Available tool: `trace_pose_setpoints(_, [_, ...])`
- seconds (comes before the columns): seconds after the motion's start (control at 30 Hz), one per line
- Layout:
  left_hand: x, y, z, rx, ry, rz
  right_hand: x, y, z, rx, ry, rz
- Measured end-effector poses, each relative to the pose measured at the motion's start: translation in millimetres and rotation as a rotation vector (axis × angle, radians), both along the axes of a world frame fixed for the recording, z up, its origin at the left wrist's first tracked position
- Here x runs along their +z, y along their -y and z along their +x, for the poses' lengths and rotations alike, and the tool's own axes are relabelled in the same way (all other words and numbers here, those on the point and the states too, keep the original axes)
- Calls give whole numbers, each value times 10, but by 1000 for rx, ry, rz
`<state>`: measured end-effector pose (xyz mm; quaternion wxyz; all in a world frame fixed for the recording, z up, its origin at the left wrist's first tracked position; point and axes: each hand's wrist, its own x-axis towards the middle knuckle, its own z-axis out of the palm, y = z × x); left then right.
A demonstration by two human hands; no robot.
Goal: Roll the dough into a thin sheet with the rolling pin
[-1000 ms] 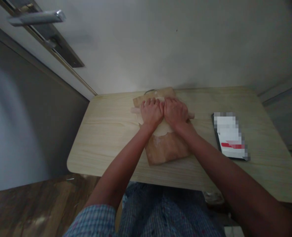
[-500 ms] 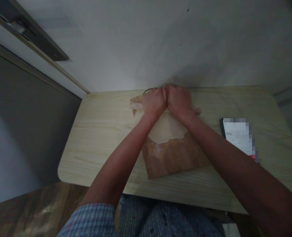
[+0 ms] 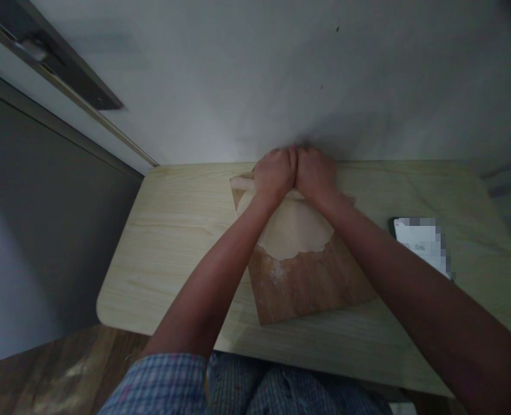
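My left hand (image 3: 276, 174) and my right hand (image 3: 315, 174) are side by side, touching, both closed over the middle of a rolling pin (image 3: 241, 183). Only the pin's two ends show past my hands. Beneath it a flattened sheet of pale dough (image 3: 296, 229) with an uneven near edge lies on a brown wooden board (image 3: 307, 288). White flour dusts the board's near left part. The far part of the dough is hidden behind my hands.
The board rests on a light wooden table (image 3: 164, 253) pushed against a pale wall (image 3: 221, 86). A phone (image 3: 420, 242) with a lit screen lies to the right, beyond my right forearm. A door handle (image 3: 34, 49) is at upper left.
The view has shifted slightly, so the table, board and phone sit a little lower. My hands stay closed on the rolling pin at the far part of the dough.
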<state>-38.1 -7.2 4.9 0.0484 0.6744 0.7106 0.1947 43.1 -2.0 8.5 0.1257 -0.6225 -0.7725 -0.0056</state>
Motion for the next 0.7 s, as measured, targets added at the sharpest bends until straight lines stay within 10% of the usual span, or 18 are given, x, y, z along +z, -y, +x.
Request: trace_pose_setpoints(0.7, [-29, -10, -38, -38, -148, -33, -20, 16, -25, -8, 0, -26])
